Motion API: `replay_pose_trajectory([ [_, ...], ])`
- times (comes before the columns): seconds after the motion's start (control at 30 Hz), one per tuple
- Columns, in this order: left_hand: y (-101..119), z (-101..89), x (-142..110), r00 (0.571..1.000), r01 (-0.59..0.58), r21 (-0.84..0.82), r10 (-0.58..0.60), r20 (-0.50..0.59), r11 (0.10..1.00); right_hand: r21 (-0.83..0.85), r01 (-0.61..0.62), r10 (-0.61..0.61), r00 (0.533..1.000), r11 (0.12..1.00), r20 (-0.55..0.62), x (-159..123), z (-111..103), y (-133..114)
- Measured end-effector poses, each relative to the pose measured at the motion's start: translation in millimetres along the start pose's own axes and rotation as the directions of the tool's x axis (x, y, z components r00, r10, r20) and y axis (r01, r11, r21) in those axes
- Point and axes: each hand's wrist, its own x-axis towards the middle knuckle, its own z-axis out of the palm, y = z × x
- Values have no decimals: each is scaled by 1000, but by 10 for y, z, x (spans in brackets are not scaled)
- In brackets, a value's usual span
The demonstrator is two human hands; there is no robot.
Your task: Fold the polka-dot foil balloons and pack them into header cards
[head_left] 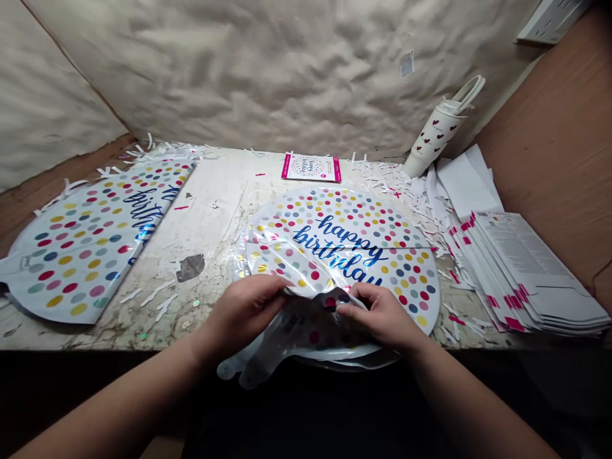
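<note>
My left hand [243,312] and my right hand [382,315] both grip a folded polka-dot foil balloon [310,335] at the table's front edge, pinching its creased upper part. Its pale neck tabs hang down toward my lap. Beneath my hands lies a round foil balloon [377,261] printed "happy birthday" in blue, partly hidden by the folded one. Further left, another dotted foil balloon [79,252] lies flat and folded along a straight edge, out of reach of both hands.
A pink-edged printed card [311,167] lies at the back of the stained table [210,220]. White paper shreds [399,182] litter it. At right stands a stack of printed packaging sheets [526,274], and behind them a white heart-print bag [433,131]. Quilted pale padding [268,70] backs the table.
</note>
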Motion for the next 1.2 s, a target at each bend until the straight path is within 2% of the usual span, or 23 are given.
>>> replay_pose_trajectory([
  [0.1, -74, 71, -120, 978, -170, -4, 168, -122, 985, 266, 10, 10, 997, 964, -72, 58, 6, 62],
  [0.17, -117, 63, -220, 963, -242, -8, 240, -120, 970, 486, -13, 102, 982, 874, -158, 86, 4, 92],
  [0.2, -135, 33, -271, 967, -243, 0, 242, -76, 970, 571, -31, 156, 973, 820, -171, 96, 2, 101],
  [0.27, -161, -78, -356, 979, -188, -7, 188, 81, 982, 663, -69, 222, 964, 745, -149, 103, -1, 107],
  [0.33, -166, -219, -395, 969, -94, -22, 96, 228, 995, 663, -64, 205, 969, 745, -137, 95, 4, 105],
  [0.37, -160, -282, -389, 974, -42, 5, 40, 222, 999, 636, -48, 176, 975, 770, -139, 86, 11, 104],
  [0.4, -150, -326, -363, 989, 13, 63, -22, 149, 998, 589, -23, 136, 980, 808, -147, 74, 21, 102],
  [0.43, -139, -347, -318, 997, 68, 147, -73, 29, 987, 519, 13, 84, 983, 855, -163, 60, 32, 100],
  [0.5, -140, -308, -186, 970, 160, 308, -91, -225, 938, 314, 107, -47, 980, 943, -192, 26, 51, 93],
  [0.53, -164, -256, -112, 957, 177, 362, -74, -281, 915, 198, 152, -115, 975, 968, -190, 6, 58, 90],
  [0.6, -285, -133, 17, 969, 175, 428, -79, -233, 886, -10, 235, -234, 961, 972, -147, -39, 59, 85],
  [0.67, -484, -56, 81, 960, 273, 468, -204, -193, 841, -149, 319, -334, 938, 936, -92, -85, 48, 89],
  [0.73, -680, -69, 70, 888, 459, 484, -366, -279, 745, -222, 410, -434, 899, 885, -69, -124, 38, 100],
  [0.77, -745, -101, 48, 857, 514, 484, -401, -324, 708, -248, 449, -477, 877, 858, -64, -140, 43, 104],
  [0.8, -778, -139, 25, 856, 516, 490, -395, -333, 703, -278, 483, -515, 856, 831, -51, -154, 59, 107],
  [0.83, -777, -174, 8, 890, 454, 506, -347, -295, 734, -318, 516, -552, 834, 795, -25, -169, 88, 107],
  [0.9, -704, -205, 5, 981, 193, 518, -157, -113, 833, -441, 584, -620, 781, 681, 77, -207, 179, 109],
  [0.93, -656, -198, 19, 998, 52, 499, -58, -2, 865, -518, 608, -642, 754, 602, 138, -231, 230, 118],
  [0.97, -616, -178, 38, 994, -67, 461, 20, 106, 885, -600, 607, -645, 740, 520, 189, -260, 273, 137],
  [1.03, -586, -112, 70, 948, -210, 350, 102, 301, 913, -761, 519, -604, 768, 389, 215, -321, 292, 212],
  [1.1, -617, -35, 73, 893, -238, 235, 117, 435, 942, -878, 332, -540, 835, 344, 104, -378, 178, 326],
  [1.13, -640, 2, 63, 885, -218, 198, 108, 453, 956, -912, 217, -507, 862, 348, 11, -402, 74, 385],
  [1.2, -669, 65, 35, 901, -170, 147, 93, 424, 974, -935, 6, -453, 876, 356, -167, -443, -179, 475],
])
